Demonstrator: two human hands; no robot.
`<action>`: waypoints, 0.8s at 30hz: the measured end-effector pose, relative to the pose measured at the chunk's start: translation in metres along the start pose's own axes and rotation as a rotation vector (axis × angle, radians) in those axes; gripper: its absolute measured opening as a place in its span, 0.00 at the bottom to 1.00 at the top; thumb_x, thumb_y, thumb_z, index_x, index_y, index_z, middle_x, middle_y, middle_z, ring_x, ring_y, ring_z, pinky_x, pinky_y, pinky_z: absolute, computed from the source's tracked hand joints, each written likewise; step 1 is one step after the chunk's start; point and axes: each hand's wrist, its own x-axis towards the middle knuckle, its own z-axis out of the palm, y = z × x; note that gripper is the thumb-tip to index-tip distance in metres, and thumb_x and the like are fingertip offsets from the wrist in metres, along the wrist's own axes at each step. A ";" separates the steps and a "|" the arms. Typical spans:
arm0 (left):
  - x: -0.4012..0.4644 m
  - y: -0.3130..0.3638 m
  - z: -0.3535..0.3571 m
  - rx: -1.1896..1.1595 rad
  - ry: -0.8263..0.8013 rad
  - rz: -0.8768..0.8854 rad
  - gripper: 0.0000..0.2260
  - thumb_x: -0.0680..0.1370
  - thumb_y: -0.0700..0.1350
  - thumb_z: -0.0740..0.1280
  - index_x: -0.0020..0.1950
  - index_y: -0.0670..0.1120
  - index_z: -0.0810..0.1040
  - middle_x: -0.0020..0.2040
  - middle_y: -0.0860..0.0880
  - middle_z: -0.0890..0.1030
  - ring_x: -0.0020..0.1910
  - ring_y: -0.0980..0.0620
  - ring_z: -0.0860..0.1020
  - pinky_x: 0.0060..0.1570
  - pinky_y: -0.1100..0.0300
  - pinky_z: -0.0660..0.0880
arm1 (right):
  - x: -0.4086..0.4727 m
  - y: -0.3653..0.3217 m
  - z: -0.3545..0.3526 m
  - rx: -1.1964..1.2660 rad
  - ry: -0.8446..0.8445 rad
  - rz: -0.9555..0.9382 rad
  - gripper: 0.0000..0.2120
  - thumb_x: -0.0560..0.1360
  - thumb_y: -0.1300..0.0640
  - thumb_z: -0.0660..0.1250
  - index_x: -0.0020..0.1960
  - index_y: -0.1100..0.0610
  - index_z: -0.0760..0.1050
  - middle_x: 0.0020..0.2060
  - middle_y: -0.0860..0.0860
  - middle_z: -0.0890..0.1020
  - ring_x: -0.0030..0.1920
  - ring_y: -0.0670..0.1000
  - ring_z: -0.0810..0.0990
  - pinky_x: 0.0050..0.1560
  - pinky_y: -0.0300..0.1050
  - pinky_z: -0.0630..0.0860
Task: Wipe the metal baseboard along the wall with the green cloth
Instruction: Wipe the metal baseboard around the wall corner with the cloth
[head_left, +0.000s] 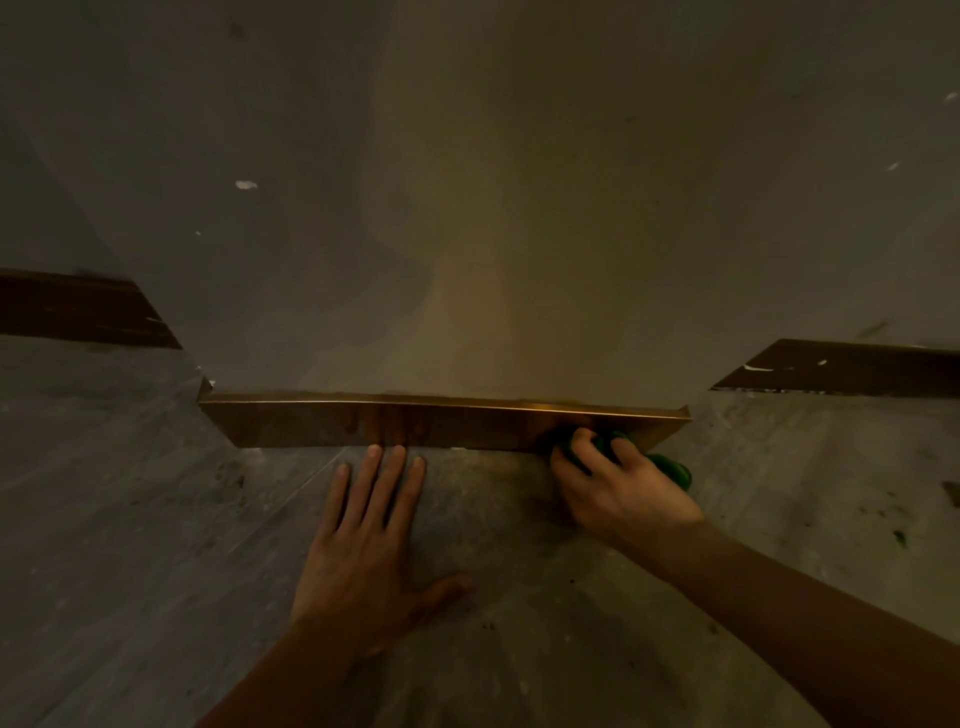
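Dim shot, looking down at the foot of a wall (467, 208). A shiny copper-toned baseboard (363, 423) runs across the centre of the frame where the wall meets the grey floor (130, 519). The right hand (618, 488), lower right of centre, is closed around a bunched green cloth (670, 467) and presses it against the baseboard near the strip's right end; green pokes out between the fingers and to the right of the knuckles. The left hand (374, 540), lower centre, lies open and flat on the floor, palm down, fingers spread, fingertips just at the baseboard's bottom edge; touching it or not, hard to say in this light. A faint reflection of the fingers shows in the metal above them. Darker baseboard sections (78, 312) sit at far left and far right of the frame. A few white flecks mark the wall.
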 end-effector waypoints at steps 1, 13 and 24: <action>0.000 0.000 -0.001 0.007 -0.004 -0.002 0.54 0.70 0.82 0.51 0.83 0.47 0.48 0.84 0.44 0.49 0.82 0.44 0.42 0.78 0.38 0.50 | -0.003 0.002 0.000 0.001 -0.018 0.008 0.14 0.71 0.61 0.69 0.56 0.61 0.80 0.62 0.62 0.73 0.62 0.69 0.63 0.48 0.62 0.76; 0.000 0.001 -0.001 0.013 -0.001 -0.003 0.53 0.70 0.82 0.51 0.83 0.45 0.51 0.83 0.43 0.52 0.82 0.43 0.45 0.78 0.37 0.52 | -0.007 -0.012 -0.022 0.242 0.196 0.016 0.17 0.71 0.61 0.68 0.60 0.59 0.74 0.64 0.62 0.73 0.60 0.67 0.72 0.44 0.59 0.80; 0.001 -0.003 0.006 0.023 0.039 0.047 0.53 0.71 0.80 0.55 0.81 0.40 0.57 0.83 0.40 0.55 0.82 0.40 0.50 0.76 0.36 0.55 | 0.072 -0.052 -0.067 0.180 0.302 -0.052 0.19 0.80 0.55 0.56 0.69 0.57 0.72 0.65 0.55 0.74 0.63 0.62 0.74 0.51 0.51 0.80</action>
